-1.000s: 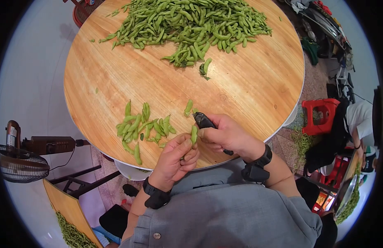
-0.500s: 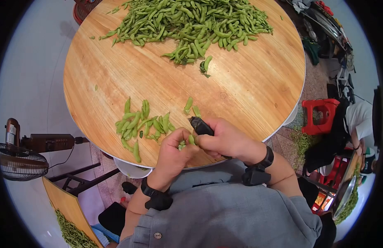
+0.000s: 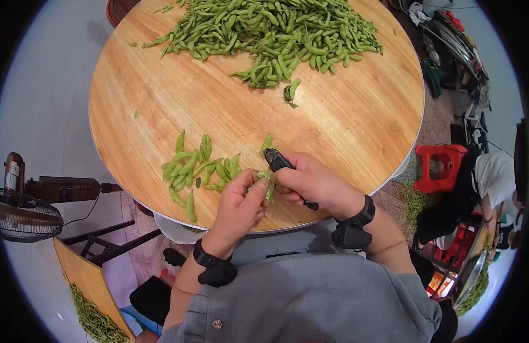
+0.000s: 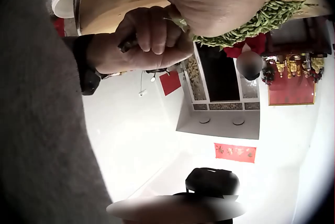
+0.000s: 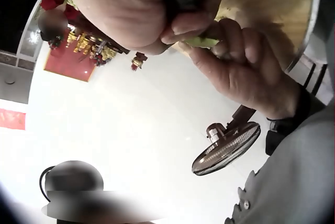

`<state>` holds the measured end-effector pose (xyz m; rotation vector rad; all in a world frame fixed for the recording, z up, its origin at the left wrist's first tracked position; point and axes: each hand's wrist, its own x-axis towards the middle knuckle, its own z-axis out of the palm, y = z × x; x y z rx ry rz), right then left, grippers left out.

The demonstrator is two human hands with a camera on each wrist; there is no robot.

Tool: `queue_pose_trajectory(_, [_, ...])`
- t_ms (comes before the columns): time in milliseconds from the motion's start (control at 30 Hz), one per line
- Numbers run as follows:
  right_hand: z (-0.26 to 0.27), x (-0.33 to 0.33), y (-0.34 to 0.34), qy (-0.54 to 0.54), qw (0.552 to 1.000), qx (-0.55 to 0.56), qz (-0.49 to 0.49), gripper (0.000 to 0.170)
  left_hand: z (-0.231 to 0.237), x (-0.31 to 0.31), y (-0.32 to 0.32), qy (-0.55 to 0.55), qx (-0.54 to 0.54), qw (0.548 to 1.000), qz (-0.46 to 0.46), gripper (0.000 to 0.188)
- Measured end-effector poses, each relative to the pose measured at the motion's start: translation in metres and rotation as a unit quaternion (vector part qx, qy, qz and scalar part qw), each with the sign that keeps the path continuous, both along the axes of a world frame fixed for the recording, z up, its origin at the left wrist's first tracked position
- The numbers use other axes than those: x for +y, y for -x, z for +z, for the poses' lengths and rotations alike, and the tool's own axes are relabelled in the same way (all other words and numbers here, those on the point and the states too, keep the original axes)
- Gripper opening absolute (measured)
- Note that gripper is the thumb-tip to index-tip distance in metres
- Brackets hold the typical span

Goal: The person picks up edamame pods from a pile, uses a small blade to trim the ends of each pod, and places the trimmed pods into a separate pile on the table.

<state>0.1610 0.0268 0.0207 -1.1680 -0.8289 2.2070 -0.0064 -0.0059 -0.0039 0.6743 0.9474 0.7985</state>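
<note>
Thumb and fingers of the left hand (image 3: 237,201) pinch a green pod (image 3: 265,175) near the table's front edge; in the right wrist view the pod (image 5: 201,42) lies between both hands. The right hand (image 3: 317,184) has its fingers curled round a black-handled tool (image 3: 277,160), whose dark lower end sticks out below the palm. Its thumb is close to the pod. Just beyond the tool lies a loose pod (image 3: 267,140). A small group of pods (image 3: 187,166) rests left of the hands.
A large heap of pods (image 3: 264,28) covers the far side of the round wooden table (image 3: 219,108). One pod with a leaf (image 3: 294,88) lies before it. A fan (image 3: 27,214) stands at left, a red stool (image 3: 439,167) at right, with another person (image 3: 496,177) beyond it.
The pod between the hands is held differently, and the left fingers have shifted around it. The loose pod nearest the tool is no longer visible. The head view has shifted slightly.
</note>
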Motion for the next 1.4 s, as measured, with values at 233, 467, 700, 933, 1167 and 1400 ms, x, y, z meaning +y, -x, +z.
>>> queue_pose_trajectory(233, [0.002,0.004,0.008,-0.12,0.987,-0.108,0.018,0.013,0.003,0.003,0.002,0.042,-0.08,0.996,0.007,0.012])
queue_pose_trajectory(467, [0.007,0.005,0.002,-0.151,0.974,-0.166,-0.019,0.014,0.001,0.006,0.011,0.138,-0.173,0.975,-0.02,0.011])
queue_pose_trajectory(700, [0.01,-0.007,0.001,-0.191,0.969,-0.145,0.06,0.005,0.015,0.005,0.0,0.154,-0.143,0.976,0.06,0.01])
queue_pose_trajectory(933, [0.009,-0.006,-0.002,-0.092,0.991,-0.08,0.055,0.004,0.006,0.001,0.005,0.069,-0.097,0.993,-0.011,0.012])
queue_pose_trajectory(1167, [-0.001,0.016,0.02,-0.378,0.862,-0.329,0.07,0.026,0.006,-0.001,0.013,0.055,-0.048,0.987,0.144,0.015])
queue_pose_trajectory(1400, [-0.006,0.061,0.008,-0.472,0.742,-0.474,-0.058,0.03,0.011,-0.001,0.025,0.067,-0.134,0.952,0.268,0.015])
